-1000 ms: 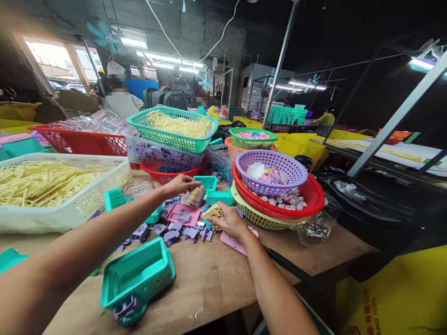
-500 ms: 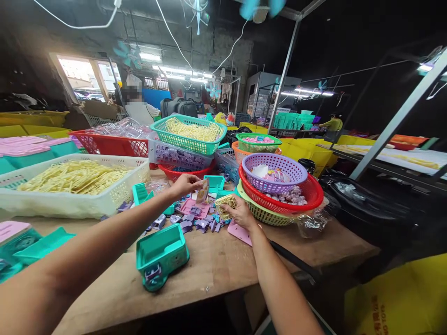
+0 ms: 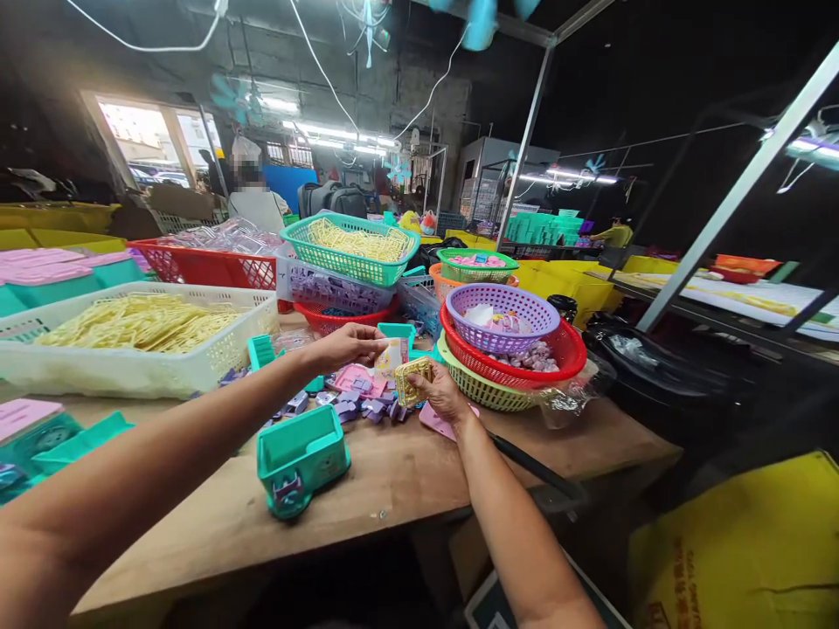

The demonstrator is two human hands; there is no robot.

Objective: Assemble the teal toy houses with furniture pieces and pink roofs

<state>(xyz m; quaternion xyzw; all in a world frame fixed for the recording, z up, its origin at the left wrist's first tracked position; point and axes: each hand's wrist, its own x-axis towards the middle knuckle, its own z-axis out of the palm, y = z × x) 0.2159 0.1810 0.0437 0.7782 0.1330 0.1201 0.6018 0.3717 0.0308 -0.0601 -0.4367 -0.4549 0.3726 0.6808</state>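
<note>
My left hand [image 3: 349, 346] pinches a small printed card or sticker sheet [image 3: 394, 353] by its edge above the worktable. Just to its right, my right hand [image 3: 444, 395] grips a gold-coloured ornate plastic frame [image 3: 407, 384], thumb across its face. The card is close to the frame's upper edge; whether they touch I cannot tell. Under the hands lie scattered purple plastic parts [image 3: 350, 407] and a pink plastic piece [image 3: 362, 379]. Nearer me stands a teal, open-topped toy vehicle body [image 3: 302, 456]. Beneath my right wrist is a flat pink piece [image 3: 435, 421].
A white crate [image 3: 197, 371] of pale yellow strips stands left. Behind are a teal basket [image 3: 399, 266] and a red crate [image 3: 216, 266]. To the right, a purple basket [image 3: 551, 316] sits in a red one [image 3: 572, 362]. A dark bar [image 3: 530, 459] crosses the table's right edge.
The card in my left hand has turned and come nearer the gold frame. My right hand has moved slightly left with the frame, and the view has shifted a little.
</note>
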